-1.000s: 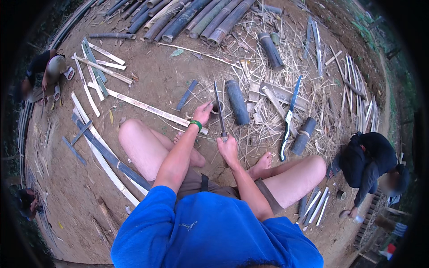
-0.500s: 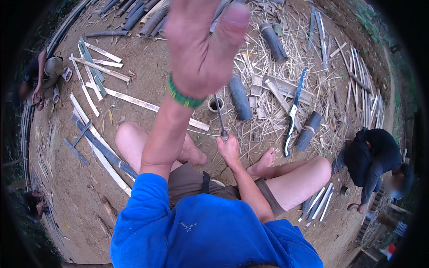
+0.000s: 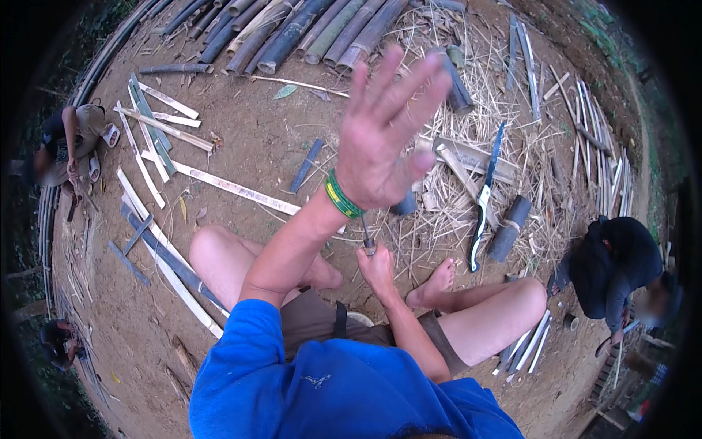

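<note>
My left hand (image 3: 384,139) is raised in front of my chest, fingers spread and holding nothing, with a green and yellow band at its wrist. Below it, my right hand (image 3: 377,272) is closed round the handle of what looks like a narrow knife (image 3: 369,244). Its blade points away from me, seen nearly edge-on and partly hidden by my left wrist. A pruning saw (image 3: 482,197) with a white and black handle lies on the ground to the right. Beside it is a short dark bamboo section (image 3: 508,228). Another bamboo section (image 3: 404,203) shows partly behind my left hand.
Bamboo poles (image 3: 292,36) lie piled at the far side. Split strips (image 3: 234,186) are scattered on the left, shavings (image 3: 446,219) on the right. One person (image 3: 614,267) bends down at the right; another (image 3: 77,139) works at the far left, a third (image 3: 58,340) nearer left.
My left hand has moved lower and to the right, and its spread fingers now show fully. My right hand still grips the knife, slightly lower in view. The person at the far left has shifted arms.
</note>
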`<state>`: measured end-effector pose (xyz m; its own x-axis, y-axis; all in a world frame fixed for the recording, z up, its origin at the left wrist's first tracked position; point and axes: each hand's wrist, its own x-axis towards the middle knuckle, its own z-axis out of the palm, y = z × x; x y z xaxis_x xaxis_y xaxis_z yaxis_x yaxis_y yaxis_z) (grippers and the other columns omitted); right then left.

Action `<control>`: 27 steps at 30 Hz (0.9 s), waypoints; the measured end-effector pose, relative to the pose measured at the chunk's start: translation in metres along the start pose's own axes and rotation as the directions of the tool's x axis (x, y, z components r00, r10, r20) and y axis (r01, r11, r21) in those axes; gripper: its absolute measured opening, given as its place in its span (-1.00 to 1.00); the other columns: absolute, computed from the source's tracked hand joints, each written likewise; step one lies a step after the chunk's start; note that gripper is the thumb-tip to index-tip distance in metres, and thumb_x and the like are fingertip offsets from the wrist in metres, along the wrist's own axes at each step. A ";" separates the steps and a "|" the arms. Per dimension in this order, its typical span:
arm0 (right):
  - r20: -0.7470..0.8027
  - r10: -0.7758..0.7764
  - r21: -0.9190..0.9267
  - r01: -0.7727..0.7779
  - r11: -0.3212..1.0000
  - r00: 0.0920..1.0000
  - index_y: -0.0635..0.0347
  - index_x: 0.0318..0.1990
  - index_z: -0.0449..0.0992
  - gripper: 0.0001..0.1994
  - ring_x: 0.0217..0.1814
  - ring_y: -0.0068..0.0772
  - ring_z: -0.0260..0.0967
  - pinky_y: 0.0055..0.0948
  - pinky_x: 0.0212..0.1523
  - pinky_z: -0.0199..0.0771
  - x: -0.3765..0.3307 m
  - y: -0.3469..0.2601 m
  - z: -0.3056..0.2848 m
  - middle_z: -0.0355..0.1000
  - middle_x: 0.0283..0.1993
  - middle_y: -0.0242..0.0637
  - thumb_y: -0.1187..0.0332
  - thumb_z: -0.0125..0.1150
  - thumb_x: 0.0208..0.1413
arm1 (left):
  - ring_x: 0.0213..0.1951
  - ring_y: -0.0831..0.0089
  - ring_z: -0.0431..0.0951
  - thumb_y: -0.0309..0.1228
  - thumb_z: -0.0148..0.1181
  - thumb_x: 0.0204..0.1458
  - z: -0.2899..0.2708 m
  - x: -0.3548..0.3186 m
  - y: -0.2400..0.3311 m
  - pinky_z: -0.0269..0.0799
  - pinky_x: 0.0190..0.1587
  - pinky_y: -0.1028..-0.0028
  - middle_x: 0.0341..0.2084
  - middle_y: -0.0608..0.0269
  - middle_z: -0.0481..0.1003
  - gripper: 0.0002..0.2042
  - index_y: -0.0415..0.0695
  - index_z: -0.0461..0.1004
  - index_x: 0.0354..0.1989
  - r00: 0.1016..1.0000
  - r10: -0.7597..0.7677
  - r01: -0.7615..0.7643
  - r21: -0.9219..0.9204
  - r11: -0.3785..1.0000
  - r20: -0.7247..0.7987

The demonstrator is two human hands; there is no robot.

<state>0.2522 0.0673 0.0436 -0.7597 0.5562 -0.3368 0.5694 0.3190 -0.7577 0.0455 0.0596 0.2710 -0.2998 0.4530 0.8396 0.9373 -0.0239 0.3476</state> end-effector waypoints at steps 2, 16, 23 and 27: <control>-0.007 -0.033 -0.023 0.033 0.999 0.999 0.51 -0.16 0.55 -0.58 -0.20 0.43 0.55 0.16 -0.13 0.55 0.008 -0.002 0.001 0.54 -0.36 0.36 0.22 0.35 0.01 | 0.56 0.07 0.00 0.08 -0.07 0.33 0.036 -0.066 -0.030 -0.32 0.56 -0.07 0.52 0.19 0.17 -0.36 0.07 0.23 0.51 0.948 -0.134 0.110 0.096 0.989 0.290; 0.009 -0.029 -0.101 0.029 0.994 1.000 0.44 -0.18 0.60 -0.65 -0.17 0.35 0.57 0.03 -0.11 0.55 0.015 0.004 0.006 0.56 -0.32 0.28 0.27 0.31 0.01 | 0.55 0.20 0.04 0.27 -0.16 0.29 0.076 -0.155 -0.040 -0.21 0.56 -0.14 0.54 0.35 0.12 -0.33 0.29 0.20 0.51 0.528 -0.161 0.005 0.186 0.983 0.834; -0.191 -0.354 -0.012 0.358 0.934 0.916 0.41 -0.09 0.60 -0.62 -0.09 0.26 0.60 0.04 -0.03 0.52 0.023 0.015 0.000 0.59 -0.25 0.27 0.26 0.30 0.05 | 0.56 0.21 0.04 0.24 -0.17 0.32 0.061 -0.061 0.026 -0.28 0.57 -0.11 0.54 0.33 0.12 -0.35 0.26 0.21 0.51 0.840 0.000 0.031 -0.048 0.998 0.542; -0.033 -0.036 -0.002 0.036 0.999 0.999 0.43 -0.10 0.60 -0.60 -0.10 0.28 0.59 0.05 -0.04 0.52 0.026 0.011 0.016 0.59 -0.22 0.26 0.23 0.32 0.02 | 0.56 0.17 0.02 0.17 -0.13 0.33 0.095 -0.169 -0.026 -0.29 0.57 -0.13 0.54 0.31 0.12 -0.38 0.27 0.20 0.51 0.546 -0.149 0.125 0.095 0.988 0.824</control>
<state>0.2336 0.0730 0.0172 -0.7690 0.5694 -0.2906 0.5423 0.3404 -0.7681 0.0885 0.0688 0.0804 -0.1568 0.9856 0.0630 0.9051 0.1179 0.4085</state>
